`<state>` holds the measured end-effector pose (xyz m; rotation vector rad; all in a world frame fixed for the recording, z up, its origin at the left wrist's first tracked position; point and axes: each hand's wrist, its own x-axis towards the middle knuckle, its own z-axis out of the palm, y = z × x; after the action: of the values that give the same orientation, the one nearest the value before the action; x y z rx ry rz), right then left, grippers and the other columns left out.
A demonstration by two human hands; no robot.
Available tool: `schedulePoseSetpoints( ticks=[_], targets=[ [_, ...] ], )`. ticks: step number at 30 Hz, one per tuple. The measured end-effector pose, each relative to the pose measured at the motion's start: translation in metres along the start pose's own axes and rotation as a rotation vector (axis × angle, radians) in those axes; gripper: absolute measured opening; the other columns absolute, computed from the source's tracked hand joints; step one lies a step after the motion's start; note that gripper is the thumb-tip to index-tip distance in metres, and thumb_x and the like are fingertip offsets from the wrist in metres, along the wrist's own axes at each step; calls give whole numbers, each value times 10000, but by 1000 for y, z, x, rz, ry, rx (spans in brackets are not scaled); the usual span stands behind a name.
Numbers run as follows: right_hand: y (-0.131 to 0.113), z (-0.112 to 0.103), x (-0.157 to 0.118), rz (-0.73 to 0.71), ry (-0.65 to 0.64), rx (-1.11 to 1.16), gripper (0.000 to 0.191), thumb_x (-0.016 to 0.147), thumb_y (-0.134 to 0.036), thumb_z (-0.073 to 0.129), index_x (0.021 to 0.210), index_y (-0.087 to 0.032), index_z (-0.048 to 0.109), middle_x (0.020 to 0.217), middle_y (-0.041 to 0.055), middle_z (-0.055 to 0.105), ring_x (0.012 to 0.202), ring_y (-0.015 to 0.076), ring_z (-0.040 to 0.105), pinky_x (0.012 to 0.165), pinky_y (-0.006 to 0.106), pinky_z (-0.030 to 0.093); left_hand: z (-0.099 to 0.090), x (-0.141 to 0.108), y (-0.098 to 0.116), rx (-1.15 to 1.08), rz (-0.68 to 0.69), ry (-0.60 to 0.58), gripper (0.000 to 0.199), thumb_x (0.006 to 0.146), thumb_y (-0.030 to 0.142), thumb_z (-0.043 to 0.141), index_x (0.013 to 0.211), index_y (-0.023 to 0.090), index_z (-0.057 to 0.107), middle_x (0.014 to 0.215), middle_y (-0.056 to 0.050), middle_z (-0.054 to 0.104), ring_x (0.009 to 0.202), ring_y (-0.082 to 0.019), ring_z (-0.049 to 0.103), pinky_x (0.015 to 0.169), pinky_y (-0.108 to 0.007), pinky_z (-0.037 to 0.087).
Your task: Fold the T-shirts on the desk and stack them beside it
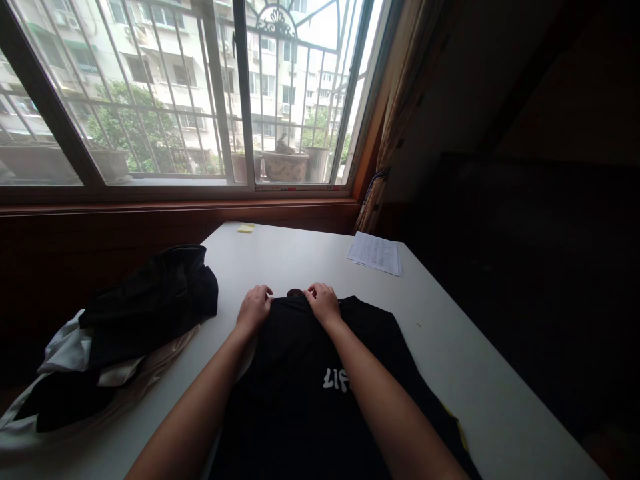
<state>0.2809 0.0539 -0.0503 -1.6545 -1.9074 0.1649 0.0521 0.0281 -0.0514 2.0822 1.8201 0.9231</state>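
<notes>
A black T-shirt (295, 380) with white lettering lies spread on the white table in front of me. At its far edge, my left hand (255, 308) has its fingers curled over the fabric near the left corner. My right hand (324, 302) grips the same far edge a little to the right, by a small dark round patch (295, 293) that looks like part of the neckline. My right forearm covers some of the lettering. Fingertips on both hands are partly hidden. A bit of yellow trim (457, 425) shows along the shirt's right side.
To the left, a heap of clothes (150, 300) in black, white and beige hangs over the table edge. Printed sheets (376, 253) lie at the table's back right, and a yellow sticky note (246, 229) at the back left. Beyond the white table (440, 333) is a barred window (175, 93).
</notes>
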Motion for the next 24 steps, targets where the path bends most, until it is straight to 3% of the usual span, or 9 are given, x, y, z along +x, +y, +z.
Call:
schedulePoseSetpoints(
  ticks=[6, 12, 18, 21, 24],
  targets=[
    [30, -43, -15, -108, 53, 53, 241, 992, -303, 431, 944, -227, 655, 980, 64, 699, 973, 216, 618, 905, 329, 470, 0, -1, -1, -25, 15, 11, 78, 913, 199, 569, 949, 232, 629, 963, -68, 653, 957, -253, 612, 859, -369, 480],
    [99, -114, -51, -96, 98, 1, 245, 963, -336, 437, 890, -237, 649, 932, 91, 680, 950, 263, 618, 918, 399, 480, 1, 0, -1, -51, 53, 51, 68, 905, 220, 599, 941, 217, 656, 971, -77, 636, 969, -264, 598, 897, -403, 488],
    [150, -153, -103, -150, -32, -222, 223, 948, -316, 467, 908, -260, 679, 978, 109, 674, 976, 288, 616, 940, 445, 486, -19, -15, 10, -108, 180, 111, 155, 965, 332, 561, 939, 236, 680, 1068, -65, 629, 1071, -243, 576, 992, -390, 475],
    [157, -156, -127, -195, -94, -234, 210, 959, -309, 480, 995, -267, 683, 1040, 93, 678, 1009, 273, 623, 995, 455, 476, -31, -38, 16, -78, 364, -27, 249, 1012, 360, 489, 940, 241, 695, 1032, -56, 669, 1033, -233, 594, 956, -379, 502],
    [159, -155, -142, -223, -88, -219, 256, 973, -317, 482, 1151, -257, 656, 1158, 84, 663, 1101, 266, 609, 1027, 455, 475, -37, -61, 17, 49, 496, -206, 293, 1029, 400, 464, 1114, 261, 707, 1182, -47, 685, 1131, -242, 597, 1008, -399, 499]
  ],
)
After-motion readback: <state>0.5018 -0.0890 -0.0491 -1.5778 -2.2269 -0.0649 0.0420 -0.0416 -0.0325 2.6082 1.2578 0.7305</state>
